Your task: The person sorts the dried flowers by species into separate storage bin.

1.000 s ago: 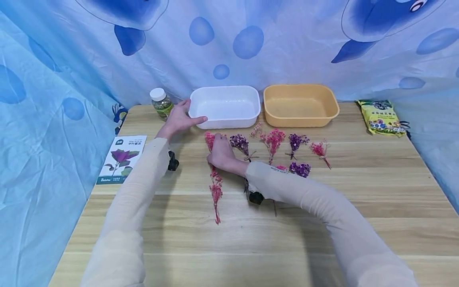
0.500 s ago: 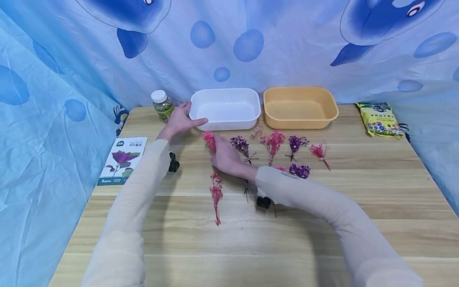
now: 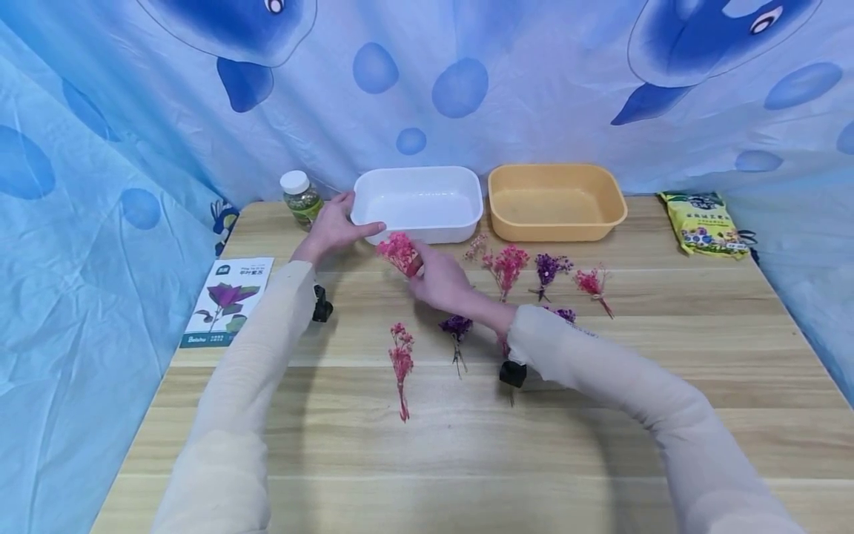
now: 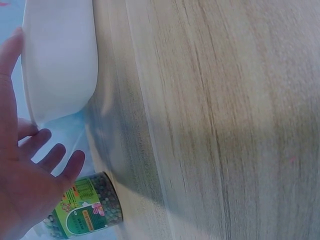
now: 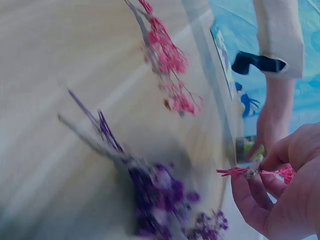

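Note:
My right hand pinches a small bunch of pink dried flowers by its tied stems, just in front of the white plastic basin. In the right wrist view, thumb and fingers meet on the pink stems. My left hand rests at the basin's left end, thumb stretched along the front rim; in the left wrist view its other fingers spread loosely, some off the rim. Another pink bunch lies on the table nearer me. Beneath my right wrist lies a purple bunch, partly hidden.
An orange basin stands right of the white one. Pink and purple bunches lie before them. A seed jar is beside my left hand, a flower-picture packet lies at left, a yellow bag at far right.
My right hand has lifted the pink bunch off the table and drawn it slightly right, tilting the blossoms up toward the white basin. My left hand has stayed on the basin.

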Demonstrator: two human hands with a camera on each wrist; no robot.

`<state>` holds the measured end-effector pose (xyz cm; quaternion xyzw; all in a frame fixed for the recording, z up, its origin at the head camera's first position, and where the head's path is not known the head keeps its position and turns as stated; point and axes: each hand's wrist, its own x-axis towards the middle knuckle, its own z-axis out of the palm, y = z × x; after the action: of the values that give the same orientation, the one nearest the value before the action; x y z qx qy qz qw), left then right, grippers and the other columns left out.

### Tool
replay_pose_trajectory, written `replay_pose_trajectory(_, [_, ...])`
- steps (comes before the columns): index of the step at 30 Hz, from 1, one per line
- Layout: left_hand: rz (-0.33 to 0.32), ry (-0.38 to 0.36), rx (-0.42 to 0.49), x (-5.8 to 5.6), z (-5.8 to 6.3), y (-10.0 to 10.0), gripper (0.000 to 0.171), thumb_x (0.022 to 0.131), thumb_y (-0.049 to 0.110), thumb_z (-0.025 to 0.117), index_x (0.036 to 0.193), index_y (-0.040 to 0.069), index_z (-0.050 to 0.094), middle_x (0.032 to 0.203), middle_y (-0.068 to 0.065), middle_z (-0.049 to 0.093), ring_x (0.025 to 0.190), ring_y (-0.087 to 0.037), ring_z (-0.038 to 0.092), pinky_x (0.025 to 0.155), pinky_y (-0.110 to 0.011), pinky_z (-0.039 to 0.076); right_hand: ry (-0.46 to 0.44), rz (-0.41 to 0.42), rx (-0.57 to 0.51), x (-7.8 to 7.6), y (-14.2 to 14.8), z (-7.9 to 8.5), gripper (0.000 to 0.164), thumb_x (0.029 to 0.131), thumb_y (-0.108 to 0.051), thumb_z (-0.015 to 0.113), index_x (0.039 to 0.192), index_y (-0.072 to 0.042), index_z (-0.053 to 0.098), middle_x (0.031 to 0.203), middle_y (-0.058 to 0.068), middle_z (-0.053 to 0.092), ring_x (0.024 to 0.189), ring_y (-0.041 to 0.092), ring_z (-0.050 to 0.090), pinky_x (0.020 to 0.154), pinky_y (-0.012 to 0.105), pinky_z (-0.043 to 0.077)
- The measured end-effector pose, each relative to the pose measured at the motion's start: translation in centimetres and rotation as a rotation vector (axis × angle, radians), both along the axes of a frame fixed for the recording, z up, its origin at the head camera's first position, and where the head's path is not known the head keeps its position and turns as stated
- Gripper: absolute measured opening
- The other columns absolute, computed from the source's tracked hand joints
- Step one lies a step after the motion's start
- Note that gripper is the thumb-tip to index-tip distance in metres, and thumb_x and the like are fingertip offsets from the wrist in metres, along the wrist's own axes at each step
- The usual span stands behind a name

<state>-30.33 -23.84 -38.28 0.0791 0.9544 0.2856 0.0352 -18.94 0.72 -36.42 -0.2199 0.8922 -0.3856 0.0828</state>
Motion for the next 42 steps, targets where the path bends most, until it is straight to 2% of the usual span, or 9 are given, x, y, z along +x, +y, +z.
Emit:
replay_pose_trajectory(7, [-0.006, -0.004, -0.003, 0.0, -0.1, 0.0, 0.110, 0.083, 0.058, 0.074, 0.155, -0.004, 0.019, 0.161, -0.025, 0.019, 0.147, -0.040, 0.019, 0.119, -0.055, 0.018, -0.030, 0.035, -0.043, -1.4, 1.7, 1.5, 0.074, 0.088, 0.007, 0.065, 0.153, 0.004, 0.029, 0.106, 0.011, 0.068, 0.068, 0.019, 0.064, 0.057, 0.029, 0.055])
replay_pose_trajectory(12, [-0.009, 0.009, 0.004, 0.0, -0.1, 0.0, 0.110, 0.083, 0.057, 0.075, 0.155, -0.005, 0.019, 0.161, -0.026, 0.021, 0.147, -0.041, 0.020, 0.119, -0.054, 0.018, -0.007, 0.029, 0.000, -2.9, 2.5, 2.9, 0.068, 0.089, 0.005, 0.063, 0.151, 0.005, 0.034, 0.106, 0.014, 0.069, 0.080, 0.024, 0.066, 0.075, 0.032, 0.056])
replay_pose_trajectory(14, [-0.011, 0.015, 0.001, 0.0, -0.1, -0.1, 0.110, 0.083, 0.057, 0.075, 0.155, -0.005, 0.019, 0.160, -0.026, 0.021, 0.147, -0.041, 0.020, 0.119, -0.054, 0.018, 0.003, 0.028, 0.018, -3.5, 2.7, 3.3, 0.066, 0.089, 0.005, 0.063, 0.150, 0.004, 0.036, 0.105, 0.013, 0.069, 0.083, 0.025, 0.066, 0.078, 0.033, 0.055])
replay_pose_trajectory(20, [-0.010, 0.016, 0.008, 0.0, -0.3, -0.1, 0.108, 0.083, 0.056, 0.075, 0.156, -0.001, 0.022, 0.161, -0.024, 0.023, 0.146, -0.040, 0.023, 0.119, -0.054, 0.019, 0.011, 0.017, 0.059, -5.6, 3.4, 3.9, 0.060, 0.091, 0.004, 0.059, 0.148, 0.003, 0.040, 0.107, 0.014, 0.070, 0.083, 0.026, 0.066, 0.067, 0.032, 0.051])
replay_pose_trajectory(26, [-0.003, 0.003, 0.000, 0.0, -0.2, 0.1, 0.109, 0.084, 0.058, 0.074, 0.156, -0.003, 0.020, 0.161, -0.025, 0.020, 0.147, -0.041, 0.019, 0.119, -0.056, 0.016, 0.027, -0.002, 0.104, -7.5, 3.6, 4.3, 0.054, 0.094, 0.000, 0.060, 0.145, 0.001, 0.045, 0.107, 0.015, 0.069, 0.083, 0.025, 0.064, 0.064, 0.031, 0.052])
replay_pose_trajectory(30, [0.005, -0.007, -0.009, 0.2, -0.1, 0.2, 0.109, 0.084, 0.058, 0.074, 0.156, -0.003, 0.019, 0.162, -0.024, 0.019, 0.147, -0.040, 0.019, 0.119, -0.053, 0.016, 0.018, 0.002, 0.119, -8.5, 3.6, 4.5, 0.051, 0.096, -0.001, 0.058, 0.145, 0.000, 0.046, 0.108, 0.014, 0.068, 0.077, 0.026, 0.065, 0.060, 0.033, 0.052])
replay_pose_trajectory(35, [0.017, -0.017, -0.001, 0.3, 0.1, 0.4, 0.109, 0.085, 0.056, 0.074, 0.155, -0.004, 0.017, 0.163, -0.023, 0.016, 0.149, -0.039, 0.016, 0.120, -0.050, 0.015, 0.027, 0.019, 0.126, -9.6, 3.4, 4.7, 0.049, 0.094, 0.001, 0.055, 0.143, 0.001, 0.049, 0.107, 0.016, 0.069, 0.081, 0.025, 0.064, 0.061, 0.031, 0.050])
replay_pose_trajectory(40, [0.018, -0.028, 0.009, 0.4, 0.2, 0.6, 0.109, 0.086, 0.055, 0.073, 0.156, -0.004, 0.014, 0.164, -0.022, 0.012, 0.149, -0.037, 0.013, 0.121, -0.048, 0.013, 0.024, 0.028, 0.157, -10.4, 2.9, 4.8, 0.049, 0.094, 0.002, 0.054, 0.143, 0.000, 0.051, 0.106, 0.014, 0.069, 0.074, 0.027, 0.064, 0.056, 0.030, 0.050])
replay_pose_trajectory(42, [0.020, -0.034, 0.012, 0.4, 0.2, 0.6, 0.109, 0.086, 0.055, 0.073, 0.156, -0.004, 0.013, 0.164, -0.022, 0.011, 0.149, -0.037, 0.012, 0.121, -0.048, 0.013, 0.029, 0.031, 0.175, -10.7, 2.8, 4.8, 0.050, 0.093, 0.003, 0.053, 0.143, 0.000, 0.050, 0.107, 0.015, 0.069, 0.076, 0.027, 0.065, 0.056, 0.030, 0.051])
